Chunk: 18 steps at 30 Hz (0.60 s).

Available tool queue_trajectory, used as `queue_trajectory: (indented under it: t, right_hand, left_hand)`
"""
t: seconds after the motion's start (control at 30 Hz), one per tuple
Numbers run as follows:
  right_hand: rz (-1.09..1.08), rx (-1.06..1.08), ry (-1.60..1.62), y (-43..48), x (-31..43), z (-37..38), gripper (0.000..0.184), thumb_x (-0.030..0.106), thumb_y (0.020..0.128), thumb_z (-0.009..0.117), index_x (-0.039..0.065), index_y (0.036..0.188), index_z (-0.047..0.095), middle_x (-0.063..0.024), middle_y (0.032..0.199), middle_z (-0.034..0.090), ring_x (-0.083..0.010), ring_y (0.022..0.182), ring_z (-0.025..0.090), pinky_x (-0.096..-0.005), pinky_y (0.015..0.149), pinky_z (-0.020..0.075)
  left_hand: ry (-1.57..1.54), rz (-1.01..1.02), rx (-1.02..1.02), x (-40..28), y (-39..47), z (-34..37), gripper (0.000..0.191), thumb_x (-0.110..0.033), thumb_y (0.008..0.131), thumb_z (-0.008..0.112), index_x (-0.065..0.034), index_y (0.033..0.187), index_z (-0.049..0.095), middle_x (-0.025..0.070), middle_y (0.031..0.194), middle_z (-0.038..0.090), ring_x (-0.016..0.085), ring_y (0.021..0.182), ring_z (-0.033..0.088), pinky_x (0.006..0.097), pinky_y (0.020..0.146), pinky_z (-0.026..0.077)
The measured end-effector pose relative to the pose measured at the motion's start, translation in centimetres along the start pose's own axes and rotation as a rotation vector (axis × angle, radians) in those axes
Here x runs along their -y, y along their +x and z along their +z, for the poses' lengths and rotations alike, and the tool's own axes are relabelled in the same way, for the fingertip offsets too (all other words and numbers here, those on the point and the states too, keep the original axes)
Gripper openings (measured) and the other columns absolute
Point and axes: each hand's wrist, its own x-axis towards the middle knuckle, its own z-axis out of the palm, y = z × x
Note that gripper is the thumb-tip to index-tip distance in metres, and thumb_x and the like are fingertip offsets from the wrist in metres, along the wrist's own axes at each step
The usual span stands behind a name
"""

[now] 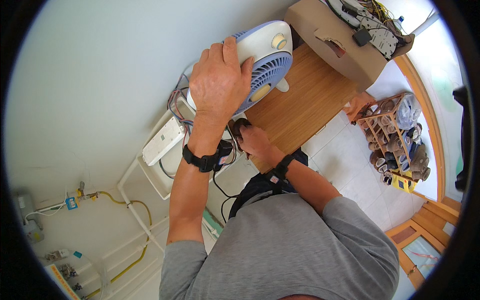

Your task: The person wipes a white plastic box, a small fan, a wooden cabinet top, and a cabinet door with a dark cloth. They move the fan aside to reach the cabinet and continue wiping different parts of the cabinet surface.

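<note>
A white and blue box fan (262, 37) stands on the wooden tabletop (300, 97), its face turned to the right. My left hand (219, 77) grips the fan's housing, with the fingers over the top and the thumb on the front. The fan has a cream knob (279, 41) near one corner and a grille with a yellow centre (260, 93). Close below the fan, at the table's near left corner, my right hand (257, 141) is closed around a dark rounded object (240, 125). My fingers hide part of that object, so its kind is unclear.
Left of the table, a white plastic tray (165, 193) holds a long white case (164, 140) and loose wires (176, 101). A cardboard box (337, 45) with electronic parts stands at the table's far end. A shoe rack (393, 131) is on the right.
</note>
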Motion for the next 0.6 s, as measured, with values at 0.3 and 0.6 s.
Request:
queue_trajectory:
  t: [0.3,0.6]
  right_hand:
    - [0.447,-0.682,0.143,7.2,-13.8,-11.4,0.039,0.032,0.101,0.066,-0.004,0.115,0.066,-0.0305,0.098,0.075,-0.0472,0.088,0.074,-0.0531,0.075,0.0602]
    - [0.175,-0.404,-0.11,4.6,-14.0,-12.4,0.031,0.024,0.098,0.072,-0.006,0.103,0.065,-0.0308,0.091,0.073,-0.0475,0.083,0.072,-0.0525,0.071,0.059]
  left_hand:
    - [-0.011,-0.028,0.007,-0.3,-0.1,-0.5,0.052,-0.031,0.086,0.084,-0.0038,0.126,0.066,0.011,0.1,0.07,0.03,0.086,0.069,0.0409,0.07,0.058]
    - [-0.019,-0.054,0.012,-0.6,0.3,-0.5,0.05,-0.028,0.085,0.085,-0.004,0.125,0.067,0.0111,0.099,0.07,0.03,0.086,0.07,0.0407,0.07,0.058]
